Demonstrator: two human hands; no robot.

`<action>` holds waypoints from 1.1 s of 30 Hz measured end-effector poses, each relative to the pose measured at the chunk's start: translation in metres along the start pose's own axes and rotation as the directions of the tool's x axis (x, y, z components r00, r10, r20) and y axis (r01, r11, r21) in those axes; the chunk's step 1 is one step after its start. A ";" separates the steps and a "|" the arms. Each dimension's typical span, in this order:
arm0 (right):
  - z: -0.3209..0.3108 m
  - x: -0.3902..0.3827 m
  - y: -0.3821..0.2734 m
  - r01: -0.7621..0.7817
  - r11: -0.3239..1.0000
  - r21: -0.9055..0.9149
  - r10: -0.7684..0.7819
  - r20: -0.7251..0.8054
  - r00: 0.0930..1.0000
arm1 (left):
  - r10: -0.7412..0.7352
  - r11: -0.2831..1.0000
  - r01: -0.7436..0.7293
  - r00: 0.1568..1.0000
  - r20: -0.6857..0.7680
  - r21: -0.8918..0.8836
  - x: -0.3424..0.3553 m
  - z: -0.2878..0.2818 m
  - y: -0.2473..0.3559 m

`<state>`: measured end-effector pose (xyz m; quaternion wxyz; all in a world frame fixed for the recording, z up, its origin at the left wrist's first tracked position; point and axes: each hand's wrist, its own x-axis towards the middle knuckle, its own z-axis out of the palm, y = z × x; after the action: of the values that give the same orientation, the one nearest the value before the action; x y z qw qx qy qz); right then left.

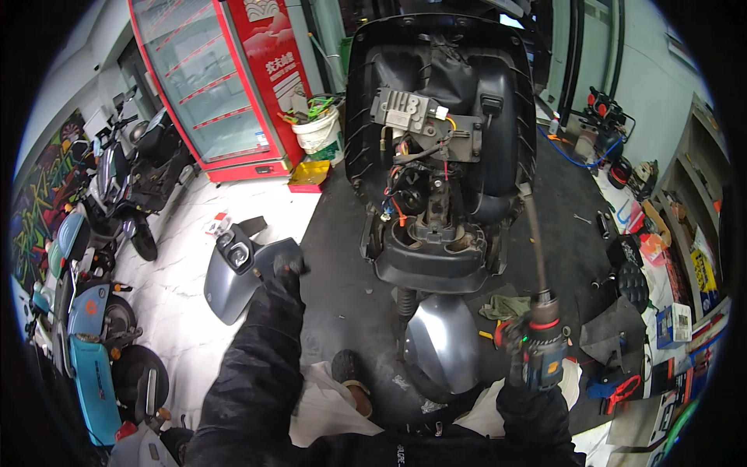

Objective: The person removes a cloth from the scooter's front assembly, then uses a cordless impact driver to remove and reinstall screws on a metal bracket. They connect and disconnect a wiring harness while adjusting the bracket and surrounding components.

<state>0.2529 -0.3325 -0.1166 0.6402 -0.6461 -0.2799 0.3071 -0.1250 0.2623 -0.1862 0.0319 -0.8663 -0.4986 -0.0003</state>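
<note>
Your left grip (289, 268) is closed around the right edge of a grey panel (268, 257), left of the scooter (436, 261) before you. The panel is smooth and glossy, a metallic grey that catches the light. It broadens at the top and narrows to a rounded point below, with a clear, lamp-like oval set in a dark surround near its upper part and a black tab jutting from the top edge.

Your right grip (511, 342) is wrapped around a power drill (545, 342) at the lower right; the fingers are too blurred to count. The drill is dark, with a red ring behind the chuck, a small green light, and blue and orange patches low on its body. A long, thin shaft (535, 245) rises from it to the right edge of the scooter's black shell; whether its tip touches, you cannot tell.

The scooter stands with its front opened up: matte black shell, a silvery finned metal block (405, 110), tangled wires, orange connectors, and a shiny silver mudguard (442, 342). A crumpled green-grey cloth (504, 307) lies on the dark mat (331, 226) near the drill.
</note>
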 end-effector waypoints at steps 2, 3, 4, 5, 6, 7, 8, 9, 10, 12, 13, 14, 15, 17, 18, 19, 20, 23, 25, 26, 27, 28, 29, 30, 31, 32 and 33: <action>0.017 -0.010 -0.003 -0.412 0.729 0.547 0.179 0.428 0.886 | -0.260 0.593 0.181 0.965 0.026 -0.785 -0.004 -0.082 0.019; 0.026 -0.011 -0.003 -0.603 0.522 0.603 0.192 0.606 0.772 | -0.318 0.127 0.172 0.940 0.124 -0.977 -0.019 -0.117 0.037; 0.039 -0.012 0.001 -0.676 0.415 0.609 0.146 0.688 0.710 | -0.282 -0.153 0.134 0.944 0.173 -0.979 -0.043 -0.150 0.057; 0.053 -0.012 0.007 -0.678 0.458 0.575 0.225 0.662 0.714 | -0.193 -0.339 0.061 0.972 0.133 -0.939 -0.068 -0.178 0.082; 0.065 -0.010 0.015 -0.680 0.469 0.564 0.247 0.655 0.714 | -0.055 -0.390 0.013 0.998 0.037 -0.921 -0.101 -0.199 0.104; 0.075 -0.008 0.023 -0.650 0.517 0.557 0.265 0.617 0.741 | -0.002 -0.442 0.011 1.000 0.014 -0.897 -0.133 -0.213 0.129; 0.084 -0.005 0.033 -0.616 0.564 0.550 0.276 0.577 0.768 | 0.096 -0.489 0.061 0.995 0.016 -0.870 -0.165 -0.221 0.150; 0.092 -0.002 0.043 -0.576 0.614 0.539 0.283 0.532 0.798 | 0.237 -0.542 0.139 0.971 0.008 -0.829 -0.188 -0.228 0.166; 0.097 0.002 0.052 -0.547 0.649 0.529 0.287 0.496 0.820 | 0.280 -0.577 0.209 0.959 0.049 -0.790 -0.208 -0.230 0.178; 0.104 0.009 0.069 -0.503 0.697 0.512 0.284 0.446 0.849 | 0.333 -0.583 0.272 0.940 0.081 -0.765 -0.224 -0.233 0.186; 0.106 0.012 0.076 -0.487 0.714 0.503 0.283 0.429 0.858 | 0.355 -0.592 0.275 0.933 0.062 -0.758 -0.226 -0.233 0.185; 0.107 0.016 0.082 -0.475 0.728 0.495 0.282 0.415 0.865 | 0.388 -0.612 0.253 0.922 -0.006 -0.749 -0.225 -0.233 0.183; 0.109 0.019 0.087 -0.461 0.740 0.489 0.277 0.403 0.872 | 0.425 -0.636 0.271 0.905 -0.035 -0.722 -0.222 -0.232 0.182; 0.111 0.025 0.093 -0.440 0.759 0.480 0.266 0.388 0.882 | 0.410 -0.598 0.292 0.912 0.028 -0.747 -0.219 -0.231 0.182; 0.112 0.026 0.095 -0.433 0.767 0.474 0.262 0.385 0.885 | 0.418 -0.586 0.292 0.908 0.027 -0.756 -0.218 -0.231 0.183; 0.112 0.029 0.096 -0.423 0.775 0.470 0.257 0.377 0.890 | 0.380 -0.577 0.301 0.922 0.076 -0.759 -0.218 -0.230 0.186; 0.114 0.030 0.097 -0.419 0.779 0.466 0.256 0.374 0.892 | 0.379 -0.585 0.309 0.922 0.085 -0.750 -0.219 -0.229 0.188; 0.115 0.035 0.100 -0.399 0.796 0.455 0.243 0.364 0.899 | 0.377 -0.593 0.318 0.921 0.093 -0.739 -0.216 -0.228 0.194; 0.116 0.038 0.102 -0.386 0.807 0.447 0.235 0.356 0.904 | 0.374 -0.584 0.302 0.924 0.081 -0.753 -0.213 -0.227 0.196; 0.116 0.040 0.103 -0.381 0.812 0.442 0.233 0.353 0.906 | 0.378 -0.588 0.302 0.923 0.075 -0.751 -0.212 -0.226 0.196; 0.117 0.041 0.104 -0.376 0.816 0.439 0.229 0.351 0.908 | 0.381 -0.591 0.301 0.922 0.070 -0.748 -0.211 -0.225 0.196; 0.118 0.043 0.106 -0.373 0.819 0.437 0.228 0.348 0.909 | 0.383 -0.594 0.299 0.922 0.064 -0.747 -0.210 -0.224 0.197; 0.119 0.044 0.107 -0.367 0.823 0.435 0.224 0.346 0.911 | 0.379 -0.596 0.296 0.923 0.064 -0.747 -0.209 -0.222 0.197; 0.120 0.045 0.108 -0.364 0.825 0.433 0.221 0.345 0.912 | 0.374 -0.597 0.292 0.925 0.063 -0.747 -0.210 -0.221 0.197; 0.122 0.047 0.109 -0.358 0.828 0.432 0.217 0.342 0.914 | 0.369 -0.598 0.289 0.927 0.063 -0.747 -0.210 -0.219 0.197; 0.124 0.048 0.110 -0.354 0.830 0.430 0.213 0.342 0.915 | 0.356 -0.596 0.282 0.932 0.068 -0.752 -0.211 -0.218 0.198; 0.125 0.051 0.110 -0.345 0.834 0.430 0.205 0.338 0.918 | 0.343 -0.594 0.275 0.937 0.072 -0.756 -0.211 -0.216 0.199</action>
<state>0.1887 -0.2144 -0.2280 0.6832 -0.4503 -0.1849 0.5443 -0.0529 -0.0316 0.0120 -0.8456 -0.4093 -0.1774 -0.2932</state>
